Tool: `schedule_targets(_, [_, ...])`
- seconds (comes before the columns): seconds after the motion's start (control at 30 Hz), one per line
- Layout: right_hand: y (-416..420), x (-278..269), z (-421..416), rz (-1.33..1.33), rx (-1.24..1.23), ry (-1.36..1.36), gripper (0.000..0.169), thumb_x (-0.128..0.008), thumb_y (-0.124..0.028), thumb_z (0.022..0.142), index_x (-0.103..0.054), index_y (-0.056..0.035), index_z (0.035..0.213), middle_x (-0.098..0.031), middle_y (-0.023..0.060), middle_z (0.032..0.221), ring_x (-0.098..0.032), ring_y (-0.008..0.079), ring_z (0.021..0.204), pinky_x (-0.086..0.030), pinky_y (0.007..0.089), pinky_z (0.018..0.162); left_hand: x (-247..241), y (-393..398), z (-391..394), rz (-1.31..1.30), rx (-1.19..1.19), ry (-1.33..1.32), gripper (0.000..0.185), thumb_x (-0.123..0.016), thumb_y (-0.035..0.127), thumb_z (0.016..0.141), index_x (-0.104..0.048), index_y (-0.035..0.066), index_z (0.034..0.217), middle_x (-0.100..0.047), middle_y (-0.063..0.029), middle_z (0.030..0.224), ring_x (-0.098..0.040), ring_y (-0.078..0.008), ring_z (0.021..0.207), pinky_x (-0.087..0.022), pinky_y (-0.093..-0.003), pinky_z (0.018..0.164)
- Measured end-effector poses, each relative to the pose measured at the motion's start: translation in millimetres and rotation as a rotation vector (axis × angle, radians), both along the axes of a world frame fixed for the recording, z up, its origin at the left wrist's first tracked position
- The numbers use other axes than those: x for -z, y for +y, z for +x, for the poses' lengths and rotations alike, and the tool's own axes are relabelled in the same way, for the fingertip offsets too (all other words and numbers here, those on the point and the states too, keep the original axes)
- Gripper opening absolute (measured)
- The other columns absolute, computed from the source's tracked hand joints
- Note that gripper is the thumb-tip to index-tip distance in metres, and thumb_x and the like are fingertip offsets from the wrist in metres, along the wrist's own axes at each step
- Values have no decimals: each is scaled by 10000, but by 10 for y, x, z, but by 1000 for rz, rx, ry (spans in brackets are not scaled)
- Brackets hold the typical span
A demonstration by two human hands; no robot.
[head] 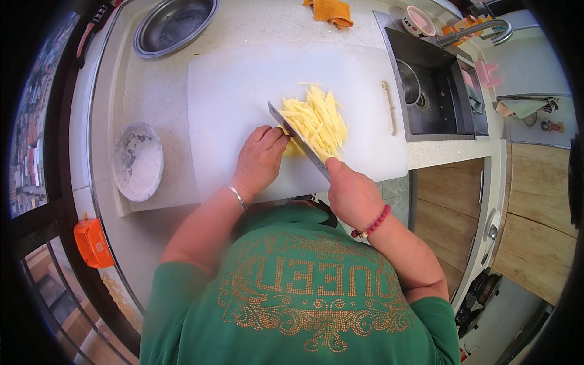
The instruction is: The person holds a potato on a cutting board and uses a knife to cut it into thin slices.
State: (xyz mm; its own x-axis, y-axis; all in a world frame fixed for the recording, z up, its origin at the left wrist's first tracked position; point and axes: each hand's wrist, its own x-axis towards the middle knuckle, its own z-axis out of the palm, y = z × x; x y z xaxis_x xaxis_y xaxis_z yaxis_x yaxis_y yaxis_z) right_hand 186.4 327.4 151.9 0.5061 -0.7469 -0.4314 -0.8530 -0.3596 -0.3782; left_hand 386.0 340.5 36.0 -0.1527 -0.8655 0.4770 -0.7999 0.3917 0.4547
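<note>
My right hand (353, 189) grips the handle end of a kitchen knife (299, 137), whose blade slants up and to the left across a white cutting board (232, 86). Fingers curled, my left hand (262, 157) rests on the board against the blade's left side. Beneath those fingertips lies a pale yellow piece of vegetable (293, 149), possibly potato, mostly covered by the hand and knife. On the blade's other side is a loose pile of thin yellow vegetable strips (321, 116).
A metal basin (175, 25) stands at the back left, and a bowl of white powder (139, 162) at the left. An orange cloth (331, 13) lies at the back. To the right, the sink (433, 82) holds a metal pot (407, 82); a pink bowl (417, 22) sits behind it.
</note>
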Motion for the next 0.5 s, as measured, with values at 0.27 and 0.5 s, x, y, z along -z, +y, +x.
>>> schedule_targets(0.27, [-107, 262, 161, -78, 31, -42, 171, -503, -42, 830, -436, -28, 987, -597, 217, 904, -626, 403, 779, -507, 485, 658, -32, -5, 3, 2, 16, 4, 288, -607, -9, 702, -635, 20, 988, -600, -84, 1034, -543, -276, 972, -474, -359, 860])
schedule_targets(0.5, [-32, -11, 39, -49, 24, -13, 198, -552, -42, 814, -448, -30, 982, -608, 203, 912, -634, 395, 788, -509, 483, 661, -15, 9, -7, -6, 3, 20, 273, -602, -11, 706, -630, 24, 975, -595, -84, 1025, -542, -275, 966, -471, -356, 858])
